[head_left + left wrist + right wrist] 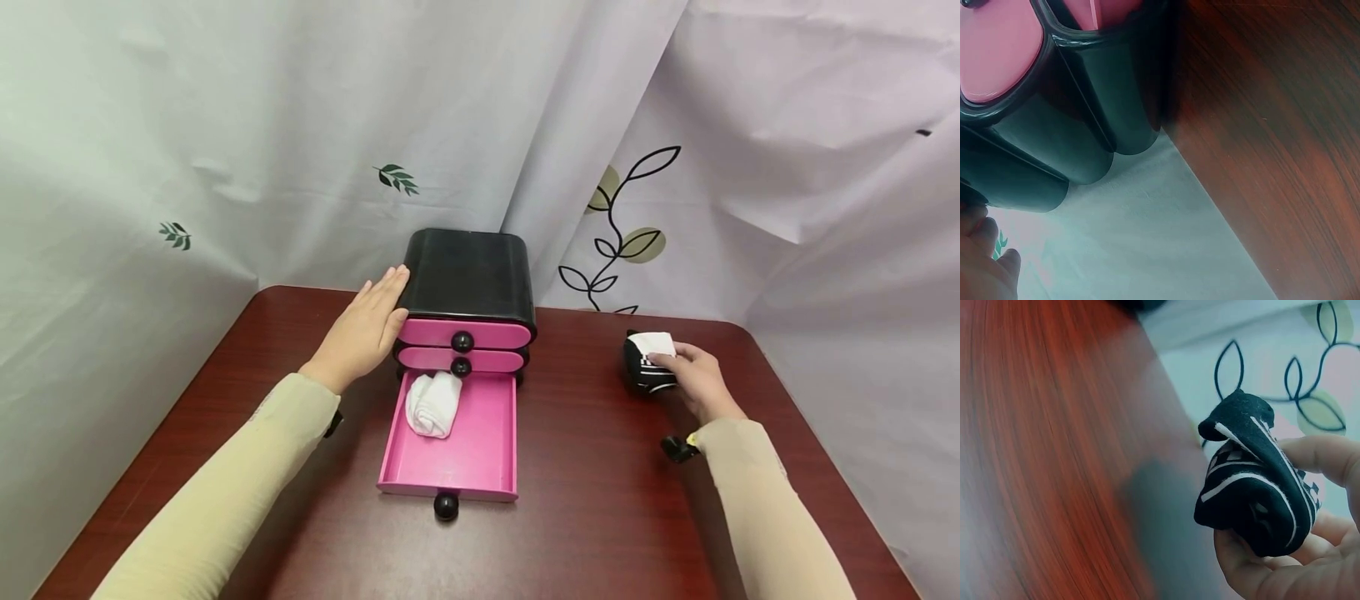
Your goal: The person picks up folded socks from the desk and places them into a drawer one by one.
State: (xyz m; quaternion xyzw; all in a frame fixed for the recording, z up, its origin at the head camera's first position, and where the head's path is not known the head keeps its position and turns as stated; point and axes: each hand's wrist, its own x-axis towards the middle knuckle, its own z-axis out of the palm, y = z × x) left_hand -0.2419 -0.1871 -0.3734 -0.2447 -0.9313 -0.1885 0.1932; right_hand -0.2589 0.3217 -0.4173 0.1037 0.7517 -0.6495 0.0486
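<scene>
My left hand (pixel 363 332), fingers straight, rests against the left side of a black drawer unit (pixel 468 271) with pink fronts. Its bottom drawer (pixel 483 442) is pulled out; inside, at the back left, lies a rolled white cloth (pixel 433 406) that looks like a sock. Off to the right, my right hand (pixel 701 382) grips a rolled black sock (pixel 1247 494) with white stripes and a checked pattern, held up over the table. The right wrist view shows thumb and fingers on either side of the roll. A white patch tops it in the head view.
The two upper drawers (pixel 462 360) are closed, each with a round black knob. All of this is on a dark red wooden table (pixel 592 500). Behind it hangs a pale curtain (pixel 315 125) with leaf prints, close to the back of the unit.
</scene>
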